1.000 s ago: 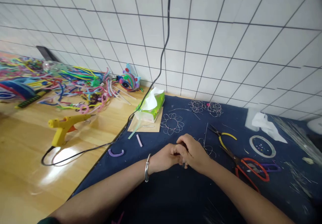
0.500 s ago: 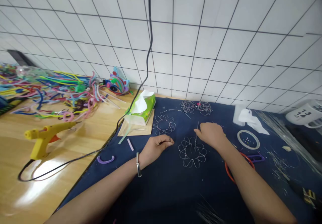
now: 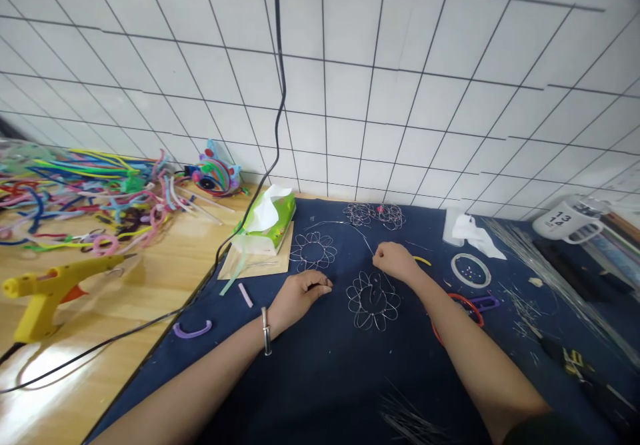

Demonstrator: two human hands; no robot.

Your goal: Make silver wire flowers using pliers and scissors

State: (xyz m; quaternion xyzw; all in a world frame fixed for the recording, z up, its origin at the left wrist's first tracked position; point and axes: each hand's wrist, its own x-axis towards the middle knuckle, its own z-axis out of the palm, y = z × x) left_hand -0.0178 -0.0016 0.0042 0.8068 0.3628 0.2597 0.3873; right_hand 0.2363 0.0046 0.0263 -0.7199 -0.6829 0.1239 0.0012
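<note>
On the dark cloth lies the near wire flower point(image 3: 373, 300). Left of it, the left hand point(image 3: 306, 294) is held with thumb and fingers nearly closed; whether anything is gripped cannot be told. Just beyond the flower, the right hand point(image 3: 395, 260), its fingers bunched, has been brought to the end of a thin wire point(image 3: 361, 233), a gap having been seen earlier. Beyond and right of it, a yellow handle point(image 3: 423, 260) has been uncovered.

lol ok, headcount: two wire flowers point(image 3: 373, 313), two wire clusters point(image 3: 391, 216), one glue gun point(image 3: 53, 290), one tissue pack point(image 3: 279, 224), one mug point(image 3: 564, 220), one purple curved piece point(image 3: 193, 334), one bracelet point(image 3: 267, 331).
</note>
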